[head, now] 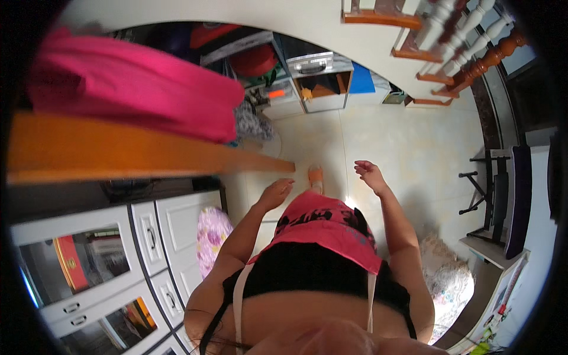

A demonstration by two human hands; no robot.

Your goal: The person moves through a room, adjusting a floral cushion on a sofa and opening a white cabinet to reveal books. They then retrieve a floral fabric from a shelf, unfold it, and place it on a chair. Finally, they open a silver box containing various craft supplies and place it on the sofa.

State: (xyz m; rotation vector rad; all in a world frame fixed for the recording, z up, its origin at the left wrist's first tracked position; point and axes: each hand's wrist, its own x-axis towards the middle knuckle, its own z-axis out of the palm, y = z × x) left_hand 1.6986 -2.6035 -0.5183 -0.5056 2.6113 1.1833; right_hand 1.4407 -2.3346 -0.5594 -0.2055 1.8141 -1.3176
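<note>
My left hand point(276, 194) hangs beside the apron, near the end of an orange-brown wooden board point(146, 151); a small gap seems to separate them. Nothing shows in that hand, and its fingers are stretched out. Out to the other side, above the pale tiled floor point(412, 151), my right hand point(372, 176) is held with loosely spread fingers and nothing in it. A red apron point(310, 222) with dark printing covers my front. Below it, one foot in an orange slipper point(316, 175) shows on the tiles.
Bright pink cloth point(137, 88) lies along the wooden board. White cabinets point(186, 230) with glass panes stand at left. Shelving point(319, 84) sits under a staircase point(426, 53) ahead. On the right are a folded black metal frame point(477, 191) and a patterned cloth-covered object point(450, 288).
</note>
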